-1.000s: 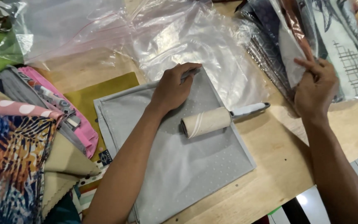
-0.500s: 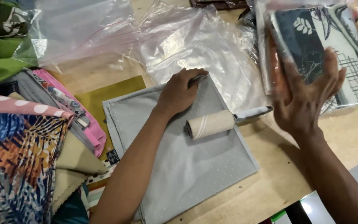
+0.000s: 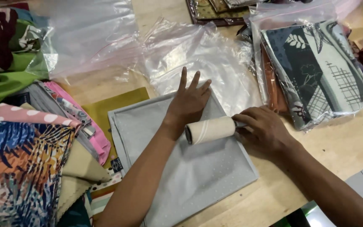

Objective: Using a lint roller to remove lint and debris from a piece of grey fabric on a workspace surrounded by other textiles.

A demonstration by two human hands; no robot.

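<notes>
Head view. Left hand (image 3: 188,101) pressed flat, fingers spread, on a folded grey cloth (image 3: 181,168) lying on the wooden desk (image 3: 349,147). Right hand (image 3: 263,130) grips the handle of a lint roller (image 3: 210,130) resting on the cloth; bagged patterned fabric (image 3: 316,71) beside it.

The near half of the gray cloth (image 3: 190,176) is bare, and so is the wooden table (image 3: 337,147) on the near right, so a hand could slide there. On the left a pile of folded cloths (image 3: 26,159) blocks the way. On the far side lie clear plastic bags (image 3: 198,54), and a bagged dark patterned cloth (image 3: 316,71) fills the far right.
</notes>
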